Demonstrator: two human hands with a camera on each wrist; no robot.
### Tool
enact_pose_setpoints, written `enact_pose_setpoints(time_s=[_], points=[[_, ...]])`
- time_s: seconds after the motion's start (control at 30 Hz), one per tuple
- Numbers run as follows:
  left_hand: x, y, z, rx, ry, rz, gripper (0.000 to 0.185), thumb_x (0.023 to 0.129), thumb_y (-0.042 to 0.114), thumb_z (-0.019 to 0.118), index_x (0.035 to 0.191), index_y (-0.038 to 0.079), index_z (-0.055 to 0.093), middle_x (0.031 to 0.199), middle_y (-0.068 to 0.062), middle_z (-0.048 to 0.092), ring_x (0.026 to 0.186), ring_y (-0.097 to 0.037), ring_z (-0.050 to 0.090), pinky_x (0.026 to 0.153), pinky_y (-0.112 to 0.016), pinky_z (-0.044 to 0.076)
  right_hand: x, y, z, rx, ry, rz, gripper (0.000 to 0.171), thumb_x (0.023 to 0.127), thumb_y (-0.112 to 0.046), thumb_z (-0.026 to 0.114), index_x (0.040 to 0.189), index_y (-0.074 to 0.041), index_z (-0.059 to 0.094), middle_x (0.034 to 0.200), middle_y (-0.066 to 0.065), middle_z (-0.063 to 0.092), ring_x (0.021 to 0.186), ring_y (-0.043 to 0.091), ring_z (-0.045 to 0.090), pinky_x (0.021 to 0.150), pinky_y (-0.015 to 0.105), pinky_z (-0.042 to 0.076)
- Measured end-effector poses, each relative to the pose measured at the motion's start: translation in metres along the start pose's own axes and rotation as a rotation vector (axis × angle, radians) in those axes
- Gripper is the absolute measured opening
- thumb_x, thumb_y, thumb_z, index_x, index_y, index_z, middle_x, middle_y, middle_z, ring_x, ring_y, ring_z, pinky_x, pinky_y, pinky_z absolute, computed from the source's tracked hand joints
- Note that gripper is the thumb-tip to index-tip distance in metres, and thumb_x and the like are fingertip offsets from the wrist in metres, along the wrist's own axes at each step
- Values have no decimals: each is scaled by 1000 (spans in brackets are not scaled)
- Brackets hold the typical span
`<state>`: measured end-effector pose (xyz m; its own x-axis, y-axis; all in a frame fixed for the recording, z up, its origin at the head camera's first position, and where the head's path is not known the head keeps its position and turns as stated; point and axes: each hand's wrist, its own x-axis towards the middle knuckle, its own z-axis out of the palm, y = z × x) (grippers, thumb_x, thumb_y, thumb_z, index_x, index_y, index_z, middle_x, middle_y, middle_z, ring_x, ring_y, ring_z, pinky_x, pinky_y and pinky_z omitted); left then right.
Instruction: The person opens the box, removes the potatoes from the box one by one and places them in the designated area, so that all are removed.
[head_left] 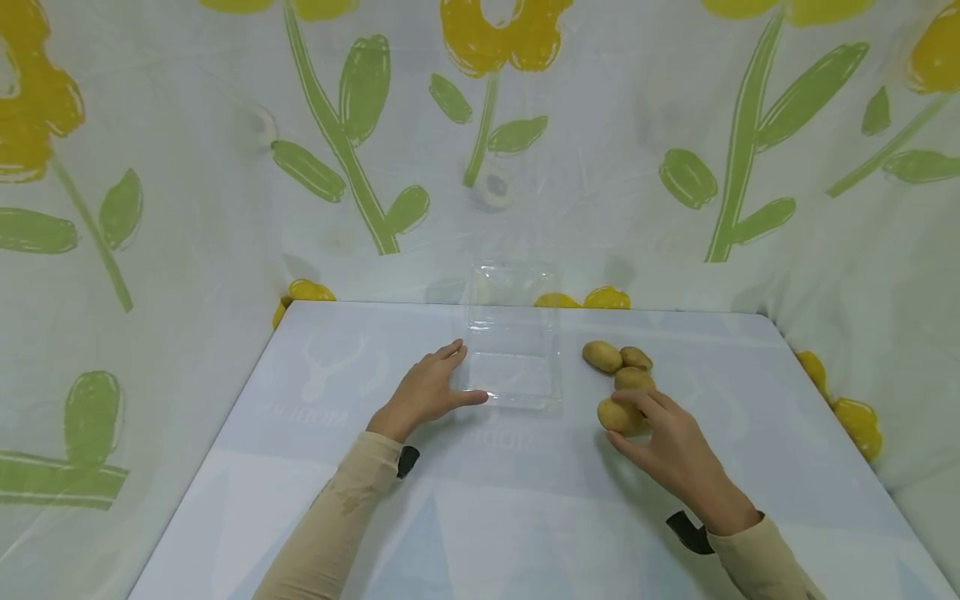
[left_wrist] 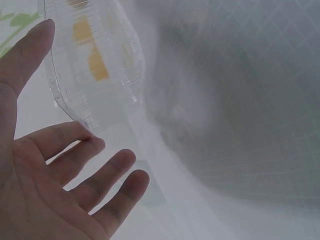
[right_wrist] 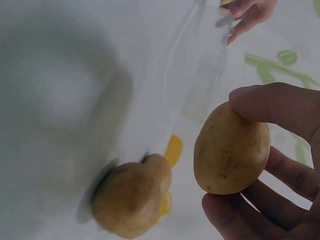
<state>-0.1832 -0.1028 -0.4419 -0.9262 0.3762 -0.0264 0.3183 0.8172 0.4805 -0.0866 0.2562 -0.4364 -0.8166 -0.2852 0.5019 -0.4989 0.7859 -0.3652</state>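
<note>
Flower-printed sheeting (head_left: pixel 187 208) is hanging behind and beside a pale table (head_left: pixel 480 517), where a clear plastic tray (head_left: pixel 516 358) is lying open near the far edge. At the tray's left corner the left hand (head_left: pixel 427 392) is resting with its fingers (left_wrist: pixel 75 140) spread and straight, fingertips touching the clear rim. Well to the right, the right hand (head_left: pixel 671 446) is curling thumb and fingers (right_wrist: pixel 280 107) around the nearest potato (head_left: pixel 619 414), while three other potatoes (head_left: pixel 602 356) are sitting clustered just beyond it.
</note>
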Motion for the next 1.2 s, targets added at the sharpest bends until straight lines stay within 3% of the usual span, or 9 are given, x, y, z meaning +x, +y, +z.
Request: enact_pose_setpoints(time_s=[0.2,0.47,0.8,0.93,1.03,1.2], points=[[1,0,0,0,5,4,98,84,59,75,156,3,37,165,-6,30,145,-37,37,116,-52,34,-15,5,-4,-43,-2,1,59,65,-10,95,117,-8,69,108,11,69,98,30,68,76,46,60],[2,0,-1,2,11,17,98,85,59,75,156,3,37,164,-6,31,145,-37,37,117,-52,33,-25,12,-10,-64,-9,7,59,63,-9,96,116,-10,70,110,9,70,100,29,67,76,45,59],[2,0,-2,-3,5,12,98,84,59,76,156,3,38,165,-6,30,145,-37,37,117,-52,34,-37,19,-7,-96,-17,-2,56,62,-10,97,112,-9,71,110,7,70,100,28,67,76,33,56],[1,-1,-2,-10,-5,5,99,84,59,76,156,4,37,165,-5,29,146,-37,36,117,-52,32,-38,23,-6,-89,-17,-14,58,60,-8,97,111,-8,71,110,6,69,100,28,67,80,21,53],[1,-2,-1,-13,-5,2,98,84,59,76,156,5,37,165,-5,29,146,-36,36,118,-52,32,-38,26,-5,-91,-19,-26,60,59,-6,98,112,-7,70,111,6,68,100,27,67,82,19,51],[1,-2,0,-17,-11,-3,98,84,59,76,156,5,37,165,-4,29,146,-36,35,118,-51,32,-38,29,-4,-101,-27,-26,60,59,-6,98,112,-6,70,110,7,67,100,27,66,80,28,53]])
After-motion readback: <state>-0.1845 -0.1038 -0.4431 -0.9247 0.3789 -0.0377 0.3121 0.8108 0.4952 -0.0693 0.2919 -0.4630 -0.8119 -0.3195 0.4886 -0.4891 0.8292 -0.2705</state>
